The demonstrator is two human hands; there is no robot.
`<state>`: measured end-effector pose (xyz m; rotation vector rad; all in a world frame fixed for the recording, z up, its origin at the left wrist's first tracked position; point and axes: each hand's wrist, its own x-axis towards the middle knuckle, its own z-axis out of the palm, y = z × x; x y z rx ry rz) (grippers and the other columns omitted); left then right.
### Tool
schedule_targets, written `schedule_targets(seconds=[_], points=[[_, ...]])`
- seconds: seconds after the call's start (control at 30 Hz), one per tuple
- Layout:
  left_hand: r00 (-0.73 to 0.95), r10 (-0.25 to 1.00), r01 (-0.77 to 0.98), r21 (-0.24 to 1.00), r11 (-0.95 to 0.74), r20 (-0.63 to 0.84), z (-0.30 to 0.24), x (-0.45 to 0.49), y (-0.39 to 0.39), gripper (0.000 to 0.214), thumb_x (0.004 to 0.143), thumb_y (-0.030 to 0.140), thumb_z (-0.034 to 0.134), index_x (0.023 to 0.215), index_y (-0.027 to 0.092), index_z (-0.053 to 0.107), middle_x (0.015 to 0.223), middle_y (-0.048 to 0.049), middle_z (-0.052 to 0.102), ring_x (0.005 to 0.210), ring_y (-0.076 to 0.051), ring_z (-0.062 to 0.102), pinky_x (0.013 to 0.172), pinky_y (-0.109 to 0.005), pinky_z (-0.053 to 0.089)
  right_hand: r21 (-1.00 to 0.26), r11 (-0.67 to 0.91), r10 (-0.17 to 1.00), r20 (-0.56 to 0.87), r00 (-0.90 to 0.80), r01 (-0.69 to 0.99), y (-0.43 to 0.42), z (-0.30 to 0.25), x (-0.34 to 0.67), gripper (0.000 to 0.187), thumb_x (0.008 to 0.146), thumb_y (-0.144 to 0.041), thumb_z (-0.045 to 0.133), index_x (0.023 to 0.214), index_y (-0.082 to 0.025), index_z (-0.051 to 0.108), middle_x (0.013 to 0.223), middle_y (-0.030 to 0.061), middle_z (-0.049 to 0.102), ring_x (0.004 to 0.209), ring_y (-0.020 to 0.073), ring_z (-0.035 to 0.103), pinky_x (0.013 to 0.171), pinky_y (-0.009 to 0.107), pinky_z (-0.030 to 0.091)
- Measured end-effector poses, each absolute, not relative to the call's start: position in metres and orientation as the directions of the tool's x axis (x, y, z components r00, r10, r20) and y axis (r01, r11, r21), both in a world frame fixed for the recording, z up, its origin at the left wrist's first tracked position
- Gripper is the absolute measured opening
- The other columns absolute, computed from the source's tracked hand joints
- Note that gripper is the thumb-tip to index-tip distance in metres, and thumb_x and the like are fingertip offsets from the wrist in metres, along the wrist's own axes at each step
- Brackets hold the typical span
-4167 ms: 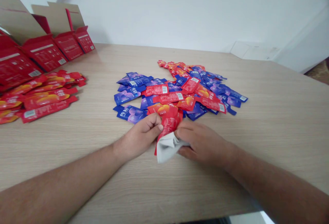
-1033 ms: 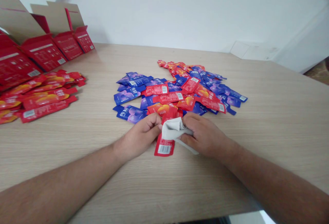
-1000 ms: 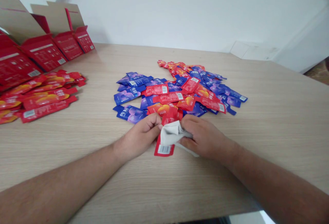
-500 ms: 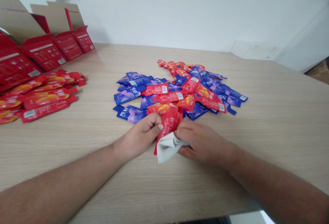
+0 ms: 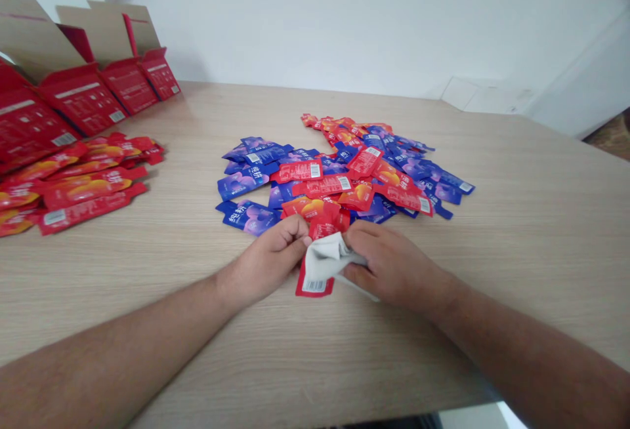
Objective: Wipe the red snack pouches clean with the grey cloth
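Note:
My left hand is closed on the left edge of a red pouch, pinching it with thumb and fingers. The pouch lies back side up, its barcode toward me. A folded white cloth is gripped in my right hand and covers the middle of the pouch. Just beyond both hands spreads a mixed pile of spouted red pouches and blue pouches. The cloth hides part of the held pouch, and my right fingertips are partly hidden.
At the left stand several red cardboard boxes with open flaps. In front of them lies a stack of red pouches. The wooden table meets a white wall behind. A white plate sits low at the back right.
My right hand has moved the cloth slightly up along the pouch, away from me, uncovering the barcode end. My left hand keeps its hold in nearly the same place.

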<state>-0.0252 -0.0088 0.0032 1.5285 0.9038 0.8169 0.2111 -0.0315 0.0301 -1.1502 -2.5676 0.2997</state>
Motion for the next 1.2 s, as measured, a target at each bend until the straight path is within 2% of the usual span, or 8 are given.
schedule_targets(seconds=[0.1,0.27,0.47,0.63,0.8,0.87,1.0,1.2], points=[[0.463,0.886,0.121,0.990,-0.076,0.012,0.0032,-0.0250,-0.0089,0.022,0.096,0.036,0.058,0.085,0.018,0.051,0.071,0.0035,0.051,0.061,-0.010,0.040,0.056,-0.022,0.035,-0.324,0.620,0.784,0.220,-0.580,0.715,-0.0310,0.0299,0.2125,0.015,0.095,-0.032,0.062,0.094,-0.019,0.056,0.096,0.0065,0.061,0.085,0.0212,0.056,0.076,0.034,0.044],[0.467,0.884,0.102,0.991,-0.084,0.026,0.0008,-0.0256,-0.0086,0.024,0.098,0.037,0.056,0.084,0.019,0.049,0.069,0.0038,0.050,0.059,-0.010,0.041,0.055,-0.022,0.035,-0.312,0.746,0.648,0.137,-0.749,0.588,-0.0344,0.0312,0.2096,0.011,0.094,-0.029,0.064,0.091,-0.021,0.058,0.099,0.0050,0.063,0.090,0.0211,0.058,0.079,0.033,0.044],[0.473,0.881,0.106,0.992,-0.070,0.012,-0.0009,-0.0259,-0.0069,0.023,0.096,0.038,0.059,0.085,0.019,0.052,0.072,0.0025,0.054,0.062,-0.011,0.044,0.058,-0.022,0.037,-0.321,0.624,0.781,0.217,-0.586,0.713,-0.0305,0.0310,0.2131,0.014,0.095,-0.032,0.062,0.094,-0.019,0.056,0.097,0.0064,0.061,0.085,0.0209,0.056,0.075,0.033,0.044],[0.465,0.885,0.092,0.993,-0.078,0.026,0.0003,-0.0252,-0.0090,0.024,0.097,0.038,0.057,0.084,0.019,0.049,0.070,0.0032,0.052,0.060,-0.010,0.042,0.056,-0.023,0.035,-0.307,0.748,0.647,0.139,-0.750,0.588,-0.0336,0.0322,0.2093,0.010,0.093,-0.028,0.064,0.090,-0.021,0.058,0.098,0.0052,0.063,0.090,0.0213,0.058,0.079,0.033,0.044],[0.458,0.889,0.103,0.993,-0.065,0.011,0.0004,-0.0249,-0.0082,0.024,0.096,0.038,0.059,0.084,0.019,0.052,0.070,0.0037,0.051,0.059,-0.010,0.040,0.056,-0.022,0.035,-0.313,0.620,0.784,0.220,-0.581,0.719,-0.0315,0.0311,0.2125,0.015,0.095,-0.033,0.062,0.095,-0.019,0.057,0.098,0.0070,0.062,0.086,0.0216,0.056,0.076,0.034,0.044],[0.463,0.886,0.101,0.993,-0.060,0.006,0.0005,-0.0249,-0.0081,0.024,0.096,0.038,0.060,0.085,0.019,0.052,0.070,0.0037,0.051,0.059,-0.010,0.040,0.056,-0.022,0.035,-0.321,0.624,0.780,0.211,-0.589,0.712,-0.0315,0.0310,0.2125,0.015,0.095,-0.033,0.062,0.094,-0.019,0.056,0.097,0.0066,0.062,0.086,0.0212,0.056,0.076,0.033,0.045],[0.468,0.884,0.083,0.994,-0.065,0.019,0.0006,-0.0251,-0.0085,0.024,0.097,0.039,0.057,0.084,0.020,0.050,0.068,0.0036,0.051,0.058,-0.011,0.042,0.055,-0.022,0.035,-0.307,0.734,0.663,0.131,-0.737,0.605,-0.0339,0.0311,0.2096,0.011,0.093,-0.029,0.064,0.089,-0.021,0.058,0.097,0.0054,0.063,0.088,0.0211,0.058,0.078,0.033,0.045],[0.463,0.886,0.118,0.989,-0.085,0.021,-0.0001,-0.0253,-0.0071,0.022,0.096,0.036,0.059,0.085,0.019,0.052,0.073,0.0026,0.053,0.062,-0.011,0.044,0.058,-0.023,0.037,-0.309,0.618,0.785,0.212,-0.582,0.723,-0.0311,0.0293,0.2133,0.015,0.095,-0.033,0.063,0.095,-0.019,0.057,0.096,0.0068,0.062,0.085,0.0216,0.056,0.076,0.034,0.044]])
